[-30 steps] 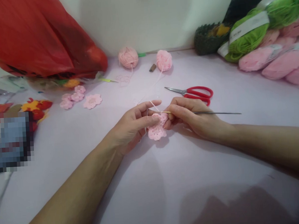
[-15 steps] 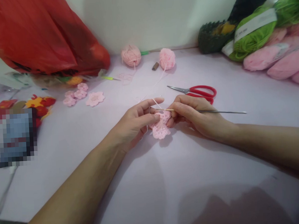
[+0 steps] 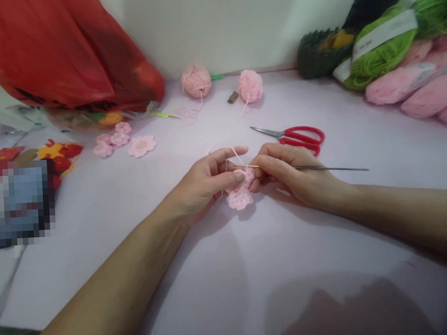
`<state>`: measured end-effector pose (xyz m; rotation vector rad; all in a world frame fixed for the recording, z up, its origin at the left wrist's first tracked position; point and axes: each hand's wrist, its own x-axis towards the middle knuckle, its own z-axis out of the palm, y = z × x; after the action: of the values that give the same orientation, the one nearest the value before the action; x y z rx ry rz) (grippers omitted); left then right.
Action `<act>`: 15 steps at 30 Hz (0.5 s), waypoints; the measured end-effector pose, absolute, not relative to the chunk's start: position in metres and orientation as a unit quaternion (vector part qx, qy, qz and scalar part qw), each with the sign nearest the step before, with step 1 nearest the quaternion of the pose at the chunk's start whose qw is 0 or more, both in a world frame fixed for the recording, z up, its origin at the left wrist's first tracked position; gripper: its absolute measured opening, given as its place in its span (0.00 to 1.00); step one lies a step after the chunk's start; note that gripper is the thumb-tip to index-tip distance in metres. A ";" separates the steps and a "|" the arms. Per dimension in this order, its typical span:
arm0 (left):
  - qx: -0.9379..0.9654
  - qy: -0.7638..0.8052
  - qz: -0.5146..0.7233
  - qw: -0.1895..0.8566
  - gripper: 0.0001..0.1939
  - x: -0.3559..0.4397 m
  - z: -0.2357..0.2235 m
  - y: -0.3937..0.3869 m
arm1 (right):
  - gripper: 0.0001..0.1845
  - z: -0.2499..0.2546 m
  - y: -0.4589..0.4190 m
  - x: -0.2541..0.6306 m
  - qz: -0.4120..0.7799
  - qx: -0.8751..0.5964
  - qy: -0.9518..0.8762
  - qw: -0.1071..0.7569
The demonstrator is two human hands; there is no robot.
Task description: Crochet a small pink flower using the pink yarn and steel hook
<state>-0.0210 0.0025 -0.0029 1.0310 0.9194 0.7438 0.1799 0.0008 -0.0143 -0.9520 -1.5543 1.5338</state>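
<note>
A pale desk (image 3: 200, 293) is meeting a white wall (image 3: 208, 28), its front edge showing at lower left. Bare surface is lying below the hands, with red scissors (image 3: 303, 136) just beyond. A dark green basket (image 3: 313, 60) is holding something yellow. Above the desk, the left hand (image 3: 209, 183) is pinching the pink crochet piece (image 3: 240, 196); the right hand (image 3: 283, 172) is gripping a thin hook (image 3: 336, 169) and touching the piece.
</note>
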 end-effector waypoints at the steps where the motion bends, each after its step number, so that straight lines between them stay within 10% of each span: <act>1: 0.463 0.412 0.336 0.709 0.27 -0.021 -0.003 0.002 | 0.15 -0.014 0.001 0.180 0.598 -0.370 -0.607 0.369; 15: 0.426 0.390 0.343 0.741 0.28 -0.022 -0.003 0.004 | 0.15 -0.016 0.000 0.181 0.607 -0.365 -0.598 0.376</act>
<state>-0.0219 0.0043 -0.0026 0.9343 0.8550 0.7525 0.1808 0.0004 -0.0155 -0.9326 -1.5288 1.5529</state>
